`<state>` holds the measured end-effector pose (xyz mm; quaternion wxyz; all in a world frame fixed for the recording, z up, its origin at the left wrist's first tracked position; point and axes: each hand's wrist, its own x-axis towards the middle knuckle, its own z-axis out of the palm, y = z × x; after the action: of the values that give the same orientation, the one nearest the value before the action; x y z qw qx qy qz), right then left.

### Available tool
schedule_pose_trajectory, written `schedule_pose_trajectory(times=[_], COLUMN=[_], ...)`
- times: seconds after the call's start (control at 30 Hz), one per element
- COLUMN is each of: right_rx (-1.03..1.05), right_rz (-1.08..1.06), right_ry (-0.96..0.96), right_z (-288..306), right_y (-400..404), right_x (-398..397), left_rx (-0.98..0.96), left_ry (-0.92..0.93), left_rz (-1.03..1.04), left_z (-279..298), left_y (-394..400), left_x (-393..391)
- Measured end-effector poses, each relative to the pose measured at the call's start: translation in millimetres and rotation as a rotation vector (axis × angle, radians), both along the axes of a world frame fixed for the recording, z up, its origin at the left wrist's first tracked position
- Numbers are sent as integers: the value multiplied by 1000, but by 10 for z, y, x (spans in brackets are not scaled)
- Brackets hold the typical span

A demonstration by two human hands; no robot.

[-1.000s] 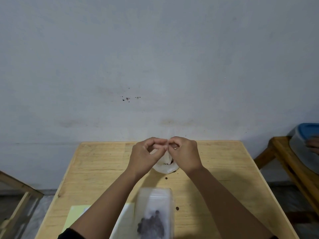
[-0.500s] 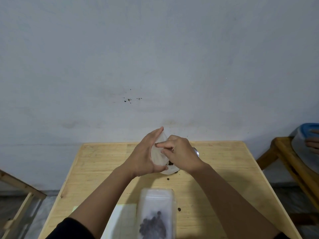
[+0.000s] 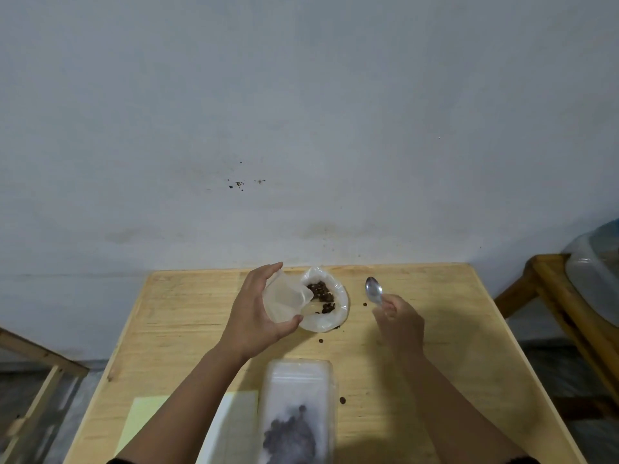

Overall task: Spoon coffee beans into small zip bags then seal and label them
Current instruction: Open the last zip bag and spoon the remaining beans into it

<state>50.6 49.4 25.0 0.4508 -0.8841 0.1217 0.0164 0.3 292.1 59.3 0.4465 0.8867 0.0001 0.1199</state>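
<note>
My left hand (image 3: 254, 313) holds a small clear zip bag (image 3: 286, 298) with its mouth spread wide, just left of a white bowl (image 3: 338, 316) with dark coffee beans (image 3: 321, 293) in it. To the right of the bowl, my right hand (image 3: 400, 323) grips the handle of a metal spoon (image 3: 373, 291), whose bowl points away from me and looks empty. A clear plastic container (image 3: 298, 410) with more coffee beans at its bottom stands near the table's front edge between my forearms.
Several loose beans (image 3: 342, 400) lie on the wooden table (image 3: 174, 316). A yellow sheet (image 3: 140, 420) and a white sheet (image 3: 234, 420) lie at the front left. A wooden stool with a clear, blue-lidded tub (image 3: 593, 279) stands at the right. A wooden frame (image 3: 33, 380) is at the left.
Both hands were together at the bag over the bowl. Now my right hand has moved right and holds the spoon, while my left hand holds the bag wide at its mouth.
</note>
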Motion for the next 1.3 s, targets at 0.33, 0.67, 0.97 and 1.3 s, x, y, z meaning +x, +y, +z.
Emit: schedule_pose_trajectory(times=[0.33,0.67,0.97,1.3], right_rx=[-220,-73,172,-33], right_rz=[-72,-143,185,218], right_ry=[13,83,39,121], right_z=[-641,-484,-128,-260], right_y=[-178,-147,171,199], right_x=[39,112,98,154], left_rx=[-25,-101,-125,-186], left_ry=[150,375,472,568], left_rz=[-1,-22,-51,-65], left_z=[-197,-472,-648,-712], left_y=[-16,-96,-15,-48], left_x=[-95,84,262,378])
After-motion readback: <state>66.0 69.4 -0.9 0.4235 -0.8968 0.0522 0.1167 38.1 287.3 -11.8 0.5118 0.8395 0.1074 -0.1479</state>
